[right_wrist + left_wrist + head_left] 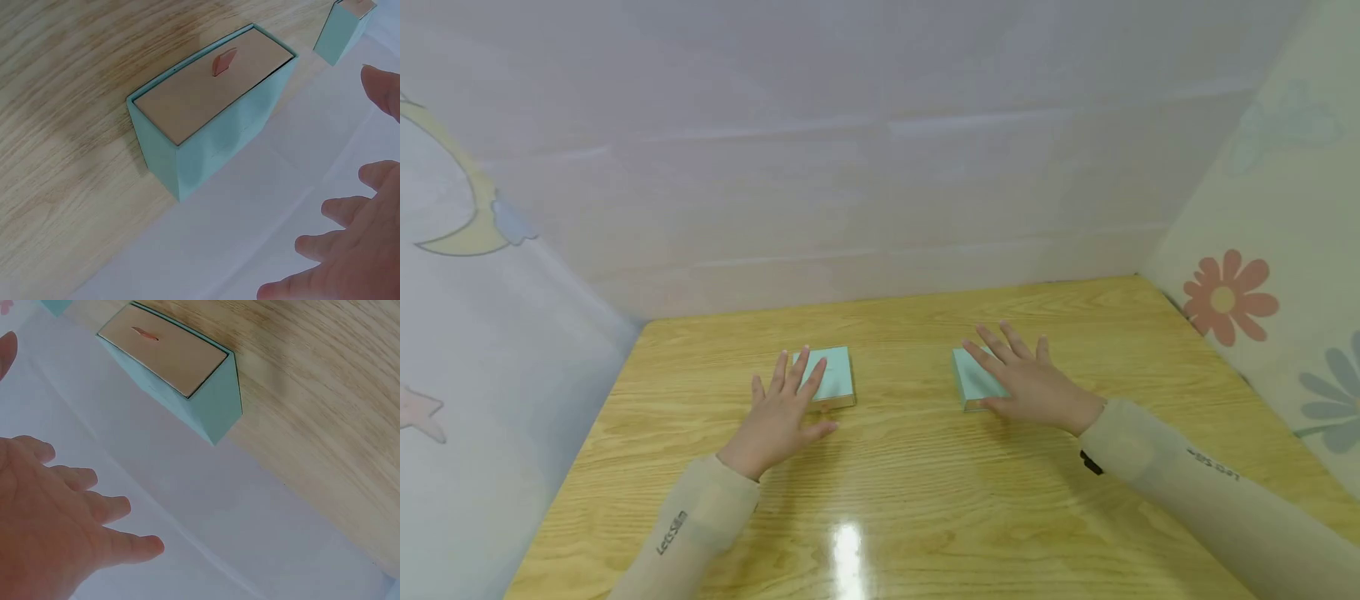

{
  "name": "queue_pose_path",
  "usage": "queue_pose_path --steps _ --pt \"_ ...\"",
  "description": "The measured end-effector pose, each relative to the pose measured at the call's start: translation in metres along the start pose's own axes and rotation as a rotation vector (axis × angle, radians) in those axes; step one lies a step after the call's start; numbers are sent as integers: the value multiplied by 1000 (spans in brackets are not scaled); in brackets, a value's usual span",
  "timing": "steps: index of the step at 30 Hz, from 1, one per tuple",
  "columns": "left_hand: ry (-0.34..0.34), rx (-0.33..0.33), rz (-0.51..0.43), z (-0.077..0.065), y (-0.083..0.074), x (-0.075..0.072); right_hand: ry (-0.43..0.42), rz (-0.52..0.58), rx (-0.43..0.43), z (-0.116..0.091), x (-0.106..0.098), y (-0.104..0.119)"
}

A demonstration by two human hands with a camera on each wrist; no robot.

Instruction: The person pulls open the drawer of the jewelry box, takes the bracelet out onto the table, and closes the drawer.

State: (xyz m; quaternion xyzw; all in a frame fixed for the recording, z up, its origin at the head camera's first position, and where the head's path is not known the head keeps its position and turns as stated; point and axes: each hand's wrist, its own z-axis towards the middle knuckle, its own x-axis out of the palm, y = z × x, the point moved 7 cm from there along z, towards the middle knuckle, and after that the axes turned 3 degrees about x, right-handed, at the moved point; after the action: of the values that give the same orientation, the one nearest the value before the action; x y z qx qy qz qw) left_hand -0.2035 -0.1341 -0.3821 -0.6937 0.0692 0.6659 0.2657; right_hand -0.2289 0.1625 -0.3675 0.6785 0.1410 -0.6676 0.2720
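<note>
Two small mint-green drawer boxes lie flat on the wooden table, a gap between them. The left box has a tan drawer front with a small reddish pull tab. My left hand, fingers spread, overlaps its left part in the head view. In the right wrist view the right box also shows a tan drawer front with a pull tab sticking out. My right hand spreads its fingers over that box and hides its right part. Both drawers are pushed in, and neither hand grips anything.
The wood-grain table ends at a pale back wall. Side panels stand left and right, with a moon and a red flower printed on them. A dark band shows at my right cuff.
</note>
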Motion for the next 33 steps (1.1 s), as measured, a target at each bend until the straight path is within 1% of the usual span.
queue_pose_path --steps 7,16,25,28,33 --pt "9 -5 8 -1 1 2 5 14 8 1 4 0" --pt "7 -7 -39 -1 5 9 -2 20 11 2 7 2" --pt "-1 6 -53 2 8 13 -1 31 16 1 9 3" --pt "6 -4 -75 3 9 15 4 42 15 1 9 5" --pt "20 -39 -113 2 14 19 11 56 1 2 11 9"
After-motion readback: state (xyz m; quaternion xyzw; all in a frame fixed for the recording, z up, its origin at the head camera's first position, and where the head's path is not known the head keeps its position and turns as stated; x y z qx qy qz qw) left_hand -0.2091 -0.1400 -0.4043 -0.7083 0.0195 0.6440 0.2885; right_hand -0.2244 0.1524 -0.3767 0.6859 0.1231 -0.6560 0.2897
